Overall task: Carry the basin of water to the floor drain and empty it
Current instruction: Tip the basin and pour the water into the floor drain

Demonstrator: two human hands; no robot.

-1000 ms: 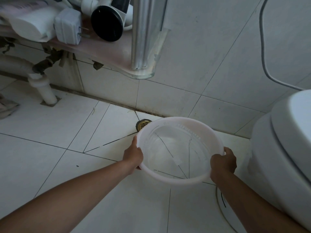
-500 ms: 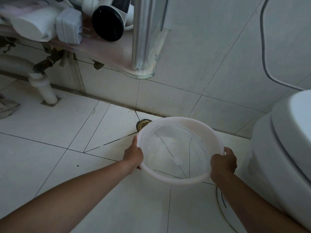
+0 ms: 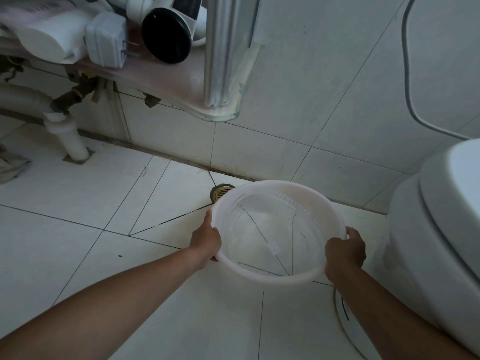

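Two hands are holding a translucent white basin (image 3: pixel 311 201) over the tiled floor, by the floor drain (image 3: pixel 220 192).
The left hand (image 3: pixel 206 241) is gripping the basin's left rim, with the brass drain showing just past the far-left edge. The right hand (image 3: pixel 344 252) is curling round the right rim, near the toilet (image 3: pixel 428 242).

My basin (image 3: pixel 298 193) smooth translucent white plastic, floor (image 3: pixel 78 229) glossy white tile with dark grout, drain (image 3: pixel 220 192) brass-toned metal, pole (image 3: pixel 223 48) shiny ribbed metal, toilet (image 3: pixel 415 229) smooth glossy white, pipe (image 3: pixel 71 137) matt white plastic, shelf (image 3: pixel 166 81) glossy pinkish, glassy edge
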